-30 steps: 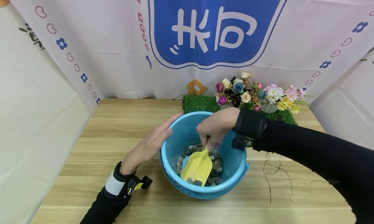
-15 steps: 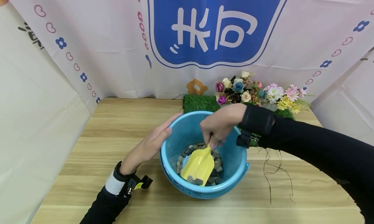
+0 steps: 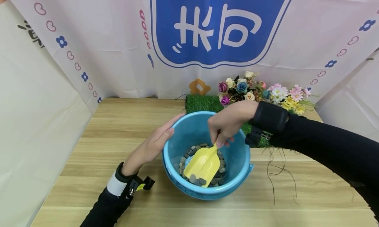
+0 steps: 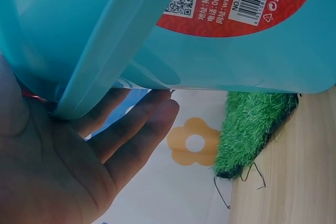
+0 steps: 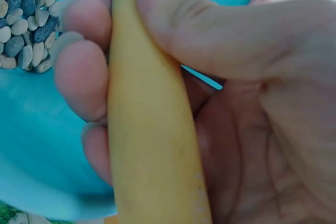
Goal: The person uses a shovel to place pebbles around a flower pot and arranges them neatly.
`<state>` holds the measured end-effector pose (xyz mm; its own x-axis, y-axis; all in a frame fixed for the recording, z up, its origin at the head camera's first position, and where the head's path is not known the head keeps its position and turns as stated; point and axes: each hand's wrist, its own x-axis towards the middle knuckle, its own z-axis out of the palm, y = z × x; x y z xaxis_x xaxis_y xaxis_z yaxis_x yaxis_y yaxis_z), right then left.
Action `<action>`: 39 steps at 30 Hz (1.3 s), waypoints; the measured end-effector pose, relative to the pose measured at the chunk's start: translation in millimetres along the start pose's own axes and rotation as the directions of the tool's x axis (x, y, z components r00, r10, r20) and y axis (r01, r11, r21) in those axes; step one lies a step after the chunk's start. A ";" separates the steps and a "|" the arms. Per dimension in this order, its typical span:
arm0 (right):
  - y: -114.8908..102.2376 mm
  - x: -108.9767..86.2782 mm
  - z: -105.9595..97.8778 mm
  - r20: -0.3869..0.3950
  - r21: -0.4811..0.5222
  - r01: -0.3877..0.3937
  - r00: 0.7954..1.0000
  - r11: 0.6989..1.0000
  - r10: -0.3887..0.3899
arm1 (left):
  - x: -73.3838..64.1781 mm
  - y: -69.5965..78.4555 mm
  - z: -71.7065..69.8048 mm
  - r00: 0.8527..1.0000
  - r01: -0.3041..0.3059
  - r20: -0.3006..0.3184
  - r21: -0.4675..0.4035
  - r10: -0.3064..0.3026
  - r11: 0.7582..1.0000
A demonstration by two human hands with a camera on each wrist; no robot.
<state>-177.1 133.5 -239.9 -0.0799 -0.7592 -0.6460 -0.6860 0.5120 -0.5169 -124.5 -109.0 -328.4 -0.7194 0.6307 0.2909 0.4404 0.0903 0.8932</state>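
A blue bucket (image 3: 171,154) stands on the table, with grey and tan pebbles (image 3: 220,174) on its bottom. My right hand (image 3: 226,121) reaches over the bucket and grips the handle of a yellow plastic shovel (image 3: 204,164). In the right wrist view the fingers and thumb wrap round the yellow shovel handle (image 5: 149,129). The shovel blade slopes down among the pebbles, with several dark stones at its tip. My left hand (image 3: 154,143) rests against the bucket's left outer side at the rim, fingers extended. The left wrist view has that palm (image 4: 47,171) by the bucket's handle strip (image 4: 115,45).
Behind the bucket lies a green artificial grass mat (image 3: 202,103), with artificial flowers (image 3: 245,92) at its back. Loose dark threads (image 3: 279,169) trail from it over the wooden table (image 3: 115,135). A printed cloth (image 3: 124,56) hangs behind. A red label (image 4: 226,9) is on the bucket's wall.
My right hand and forearm have moved slightly right and back, drawing the shovel handle along. The blade has shifted a little, with stones still at its tip. My left hand stays in place.
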 end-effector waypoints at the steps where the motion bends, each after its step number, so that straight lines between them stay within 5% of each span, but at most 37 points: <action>1: 0.5 -1.0 0.1 0.001 0.007 0.007 1.000 1.000 -0.007 | 0.0 0.1 0.0 1.000 0.001 0.000 0.000 -0.001 1.000; 18: 5.8 -12.2 1.8 -0.006 0.098 0.131 0.991 0.987 -0.131 | -1.1 0.6 0.0 1.000 0.012 -0.006 0.002 -0.012 1.000; 39: 18.3 -38.6 13.0 -0.109 0.204 0.162 0.984 0.966 -0.142 | -0.5 -1.3 -0.8 1.000 0.005 0.001 0.016 -0.005 1.000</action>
<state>-177.3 177.4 -231.7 -0.0595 -0.8635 -0.5009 -0.5280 0.4531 -0.7183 -125.1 -110.0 -329.4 -0.7213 0.6307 0.2863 0.4455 0.1059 0.8890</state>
